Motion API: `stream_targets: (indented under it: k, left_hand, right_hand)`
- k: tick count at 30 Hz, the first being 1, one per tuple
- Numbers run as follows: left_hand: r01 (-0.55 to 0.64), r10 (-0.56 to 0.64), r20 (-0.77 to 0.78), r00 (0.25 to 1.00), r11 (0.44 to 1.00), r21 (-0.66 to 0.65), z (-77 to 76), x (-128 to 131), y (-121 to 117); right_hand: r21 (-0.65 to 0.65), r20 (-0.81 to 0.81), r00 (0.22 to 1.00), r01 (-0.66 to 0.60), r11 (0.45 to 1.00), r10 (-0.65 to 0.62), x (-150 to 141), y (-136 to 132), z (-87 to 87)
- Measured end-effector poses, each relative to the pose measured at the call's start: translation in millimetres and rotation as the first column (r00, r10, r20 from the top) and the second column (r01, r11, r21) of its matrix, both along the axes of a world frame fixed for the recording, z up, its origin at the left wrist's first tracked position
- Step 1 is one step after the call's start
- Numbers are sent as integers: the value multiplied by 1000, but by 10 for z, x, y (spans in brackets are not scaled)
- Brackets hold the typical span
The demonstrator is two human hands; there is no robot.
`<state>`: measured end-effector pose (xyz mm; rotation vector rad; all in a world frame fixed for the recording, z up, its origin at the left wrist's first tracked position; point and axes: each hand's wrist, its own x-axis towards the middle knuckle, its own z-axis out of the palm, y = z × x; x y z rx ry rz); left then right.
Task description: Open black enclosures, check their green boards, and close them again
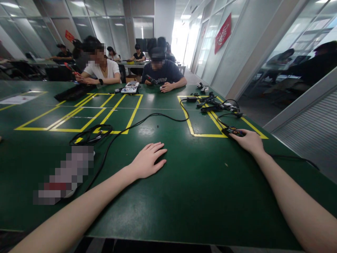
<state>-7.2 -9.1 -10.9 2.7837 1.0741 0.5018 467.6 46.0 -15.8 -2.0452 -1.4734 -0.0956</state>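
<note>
My left hand (149,161) lies palm down on the green table (179,196), fingers slightly spread, with nothing in it. To the right, my right hand (249,141) has its thumb and fingers around a small black device (233,131) with coloured bits on its top; its exact kind is unclear. The device is low over the table or resting on it, by the yellow tape. A black cable (222,120) runs close behind it toward a tangle of black cables and adapters (210,105).
A coiled black cord (92,135) and a blurred-out oblong object (65,174) lie left of my left arm. One long black cable (147,117) crosses the table. Yellow tape (135,112) marks rectangles. Two people sit opposite, near a white device (131,88) and a black tray (71,92).
</note>
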Motion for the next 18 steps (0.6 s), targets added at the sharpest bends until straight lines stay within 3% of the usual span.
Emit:
stream_targets:
  k: [2,4,6,8,11,14,15,17,18]
  left_hand:
    - [0,0,-2,1000,1000,3,-3,2,1]
    - [-1,1,-6,1000,1000,6,2,8,-1]
    - [-13,13,-2,1000,1000,4,17,16,-6]
    - [-30,30,19,999,1000,0,45,23,-12]
    - [-32,29,101,994,999,25,111,33,-31]
    - [88,-104,214,971,993,84,180,53,-71]
    - [160,-178,221,959,982,95,196,63,-88]
    - [265,-274,211,938,962,73,211,85,-121]
    - [283,-287,212,934,958,51,212,95,-133]
  right_hand:
    - [-34,-16,1000,7,999,-7,-126,-3,4]
    - [-51,-36,998,-62,997,60,-350,-10,10]
    - [-44,-64,973,-226,973,223,-668,-40,25]
    - [-31,-84,906,-419,907,416,-1047,-115,51]
    - [-25,-125,705,-706,708,698,-1626,-334,96]
    - [-6,-187,404,-912,410,896,-2072,-619,115]
    - [3,-195,329,-942,336,924,-2171,-704,114]
    - [-2,-200,249,-967,253,948,-2292,-831,108]
    - [-1,-202,234,-971,239,951,-2320,-871,105]
